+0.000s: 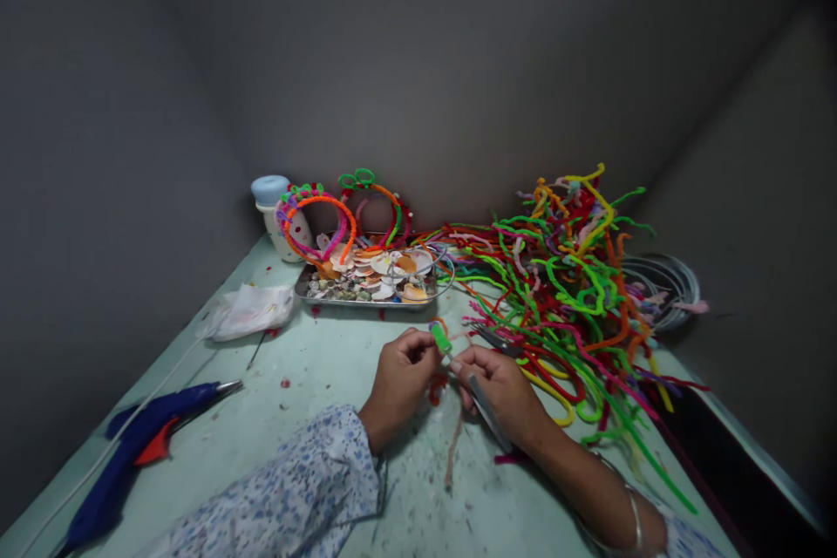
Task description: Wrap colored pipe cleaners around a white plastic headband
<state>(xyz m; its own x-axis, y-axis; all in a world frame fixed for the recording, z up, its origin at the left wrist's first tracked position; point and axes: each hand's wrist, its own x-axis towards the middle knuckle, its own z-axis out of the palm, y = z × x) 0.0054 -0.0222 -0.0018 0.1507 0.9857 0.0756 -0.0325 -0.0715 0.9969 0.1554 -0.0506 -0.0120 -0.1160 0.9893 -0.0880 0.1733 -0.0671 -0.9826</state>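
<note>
Left hand [406, 370] near right hand [500, 388], both curled

"How much of the left grip [405, 373] shows?"
"Mostly its back; some fingers curl out of sight. The green piece [441, 337] is too small to make out."
"And the grey strip [487, 411] by the right grip [511, 394]?"
"Too blurred to name."
"The glue gun [121, 453]?"
"The bottom edge meets its handle, and the white cord [183, 357] runs out of frame. The right sleeve [683, 538] is cut off too."
"Farther back?"
"Fuzzy stems [579, 279] hide part of the wire coil [686, 289]; the orange headband [322, 200] partly covers the bottle [297, 232]."
</note>
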